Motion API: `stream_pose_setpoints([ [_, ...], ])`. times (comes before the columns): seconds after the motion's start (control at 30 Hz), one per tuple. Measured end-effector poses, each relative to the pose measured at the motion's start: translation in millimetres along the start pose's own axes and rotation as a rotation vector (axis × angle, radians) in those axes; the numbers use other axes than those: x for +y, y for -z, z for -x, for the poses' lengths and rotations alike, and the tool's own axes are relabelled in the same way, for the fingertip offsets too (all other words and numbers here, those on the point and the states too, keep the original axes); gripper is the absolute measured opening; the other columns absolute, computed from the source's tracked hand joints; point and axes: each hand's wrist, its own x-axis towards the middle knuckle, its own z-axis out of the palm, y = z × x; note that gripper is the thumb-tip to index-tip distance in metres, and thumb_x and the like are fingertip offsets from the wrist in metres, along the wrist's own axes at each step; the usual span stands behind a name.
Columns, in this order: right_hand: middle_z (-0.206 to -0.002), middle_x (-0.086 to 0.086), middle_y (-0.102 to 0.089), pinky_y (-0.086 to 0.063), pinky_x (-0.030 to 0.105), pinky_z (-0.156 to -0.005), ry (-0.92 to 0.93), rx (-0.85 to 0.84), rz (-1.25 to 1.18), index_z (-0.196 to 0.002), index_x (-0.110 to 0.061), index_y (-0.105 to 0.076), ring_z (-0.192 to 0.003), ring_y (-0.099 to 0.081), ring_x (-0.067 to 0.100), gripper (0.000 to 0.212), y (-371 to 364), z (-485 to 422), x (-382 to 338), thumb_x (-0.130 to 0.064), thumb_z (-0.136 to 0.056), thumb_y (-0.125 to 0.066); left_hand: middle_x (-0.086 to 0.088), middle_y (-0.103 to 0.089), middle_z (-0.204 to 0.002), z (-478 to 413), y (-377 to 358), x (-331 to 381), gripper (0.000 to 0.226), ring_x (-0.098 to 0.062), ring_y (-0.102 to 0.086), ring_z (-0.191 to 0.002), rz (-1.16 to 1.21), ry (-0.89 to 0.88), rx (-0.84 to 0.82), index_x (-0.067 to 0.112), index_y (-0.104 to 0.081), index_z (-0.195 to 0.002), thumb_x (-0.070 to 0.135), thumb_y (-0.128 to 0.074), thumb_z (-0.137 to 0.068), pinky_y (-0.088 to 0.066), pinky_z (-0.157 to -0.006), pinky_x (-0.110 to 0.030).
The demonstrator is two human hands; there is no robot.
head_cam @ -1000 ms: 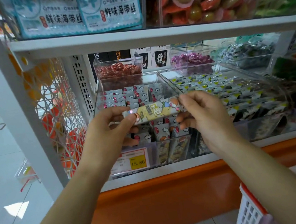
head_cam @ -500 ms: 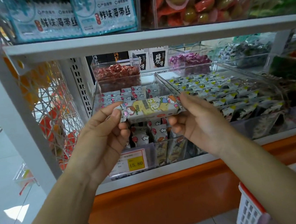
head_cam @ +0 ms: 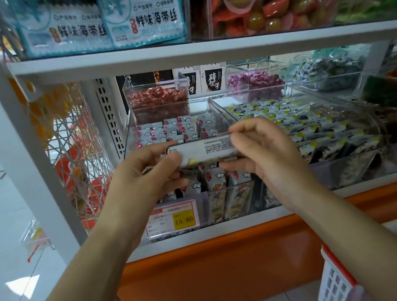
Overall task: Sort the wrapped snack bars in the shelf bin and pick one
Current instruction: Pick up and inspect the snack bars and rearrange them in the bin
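Fingers of the left hand (head_cam: 145, 175) and right hand (head_cam: 262, 147) pinch opposite ends of one snack bar (head_cam: 205, 149), printed back up, above the bin (head_cam: 215, 112).

Views: a single head camera, wide-angle, worn by the person.
Position: standing in front of the shelf (head_cam: 204, 51), close to its left upright (head_cam: 9, 140).
Direction: forward and a little down, toward the clear bin (head_cam: 223, 115) at the shelf's left end.
Nearness: close. The forearms enter from both bottom corners, and the left hand (head_cam: 145, 177) and right hand (head_cam: 263, 152) meet at the snack bar (head_cam: 205, 149) near the frame's middle.
Edges: the orange base (head_cam: 219, 261) is below and the floor (head_cam: 8, 251) is at the left.
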Motion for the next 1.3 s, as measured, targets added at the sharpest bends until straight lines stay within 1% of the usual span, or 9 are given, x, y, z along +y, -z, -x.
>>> stream_pose_setpoints([
  [0.07, -0.091, 0.005, -0.068, -0.059, 0.032, -0.071, 0.018, 0.008, 0.106, -0.098, -0.013, -0.068, -0.087, -0.068, 0.021, 0.015, -1, 1, -1, -0.018, -0.085, -0.063, -0.005, -0.069, -0.092, 1, -2, 0, 0.033, -0.015, -0.07, -0.083, -0.043, -0.029, -0.009, 0.022, -0.071, -0.099, 0.03, -0.066, -0.067, -0.055, -0.07, -0.02],
  [0.3, -0.088, 0.011, -0.07, -0.054, 0.051, -0.082, -0.008, 0.088, 0.192, -0.073, -0.023, -0.074, -0.09, -0.066, 0.031, 0.016, 0, 0, -1, -0.013, -0.083, -0.067, -0.022, -0.058, -0.1, 3, -4, 2, 0.031, -0.021, -0.07, -0.083, -0.193, -0.091, -0.096, 0.026, -0.065, -0.109, 0.012, -0.064, -0.081, -0.056, -0.079, -0.025],
  [0.47, -0.061, -0.011, -0.058, -0.049, 0.016, -0.061, 0.009, 0.131, 0.355, -0.063, -0.024, -0.066, -0.065, -0.057, 0.004, 0.024, 0, 1, -3, -0.017, -0.086, -0.064, -0.008, -0.052, -0.085, 5, -8, 1, 0.028, -0.031, -0.063, -0.088, -0.324, -0.104, -0.105, 0.031, -0.065, -0.101, 0.011, -0.066, -0.081, -0.053, -0.067, -0.014],
  [0.57, -0.055, -0.009, -0.055, -0.043, 0.01, -0.053, 0.078, 0.119, 0.401, -0.067, -0.016, -0.066, -0.055, -0.05, 0.003, 0.02, -4, 4, -4, -0.015, -0.087, -0.064, -0.021, -0.059, -0.092, 6, -9, 2, 0.013, -0.018, -0.064, -0.074, -0.332, -0.085, -0.084, 0.026, -0.066, -0.095, 0.02, -0.062, -0.084, -0.05, -0.06, -0.013],
  [0.7, -0.052, -0.012, -0.055, -0.039, 0.006, -0.056, 0.139, 0.083, 0.451, -0.067, -0.015, -0.066, -0.053, -0.051, 0.0, 0.02, -7, 5, -4, -0.013, -0.087, -0.063, -0.01, -0.066, -0.086, 3, -6, 0, 0.008, -0.021, -0.061, -0.08, -0.417, -0.095, -0.042, 0.025, -0.069, -0.084, 0.027, -0.062, -0.083, -0.051, -0.073, -0.031],
  [0.9, -0.054, -0.011, -0.057, -0.039, 0.006, -0.054, 0.116, 0.026, 0.438, -0.068, -0.02, -0.066, -0.054, -0.052, -0.001, 0.02, -9, 5, -3, -0.014, -0.087, -0.063, 0.008, -0.062, -0.076, -3, 5, 5, 0.019, -0.002, -0.058, -0.066, -0.508, -0.149, -0.013, 0.018, -0.071, -0.069, 0.027, -0.063, -0.083, -0.044, -0.056, -0.009],
  [1.1, -0.062, -0.009, -0.063, -0.044, 0.01, -0.058, 0.098, 0.006, 0.409, -0.07, -0.024, -0.067, -0.06, -0.057, 0.0, 0.02, -10, 5, -2, -0.015, -0.087, -0.063, 0.011, -0.058, -0.063, -5, 15, 9, 0.029, 0.0, -0.052, -0.054, -0.574, -0.143, -0.097, 0.01, -0.068, -0.069, 0.033, -0.059, -0.084, -0.041, -0.052, -0.007],
  [1.2, -0.064, 0.002, -0.063, -0.046, 0.015, -0.057, 0.108, 0.049, 0.408, -0.071, -0.021, -0.068, -0.061, -0.057, 0.008, 0.018, -11, 5, 1, -0.016, -0.087, -0.063, 0.01, -0.063, -0.068, -3, 12, 9, 0.027, -0.004, -0.058, -0.059, -0.569, -0.155, -0.106, 0.022, -0.069, -0.074, 0.044, -0.054, -0.08, -0.046, -0.053, -0.013],
  [1.3, -0.064, 0.005, -0.062, -0.052, 0.026, -0.06, 0.091, 0.093, 0.412, -0.07, -0.021, -0.068, -0.061, -0.058, 0.014, 0.018, -11, 4, 3, -0.02, -0.087, -0.062, 0.01, -0.067, -0.085, 0, 9, 6, 0.035, -0.006, -0.064, -0.076, -0.568, -0.075, -0.171, 0.036, -0.063, -0.091, 0.057, -0.058, -0.064, -0.053, -0.067, -0.019],
])
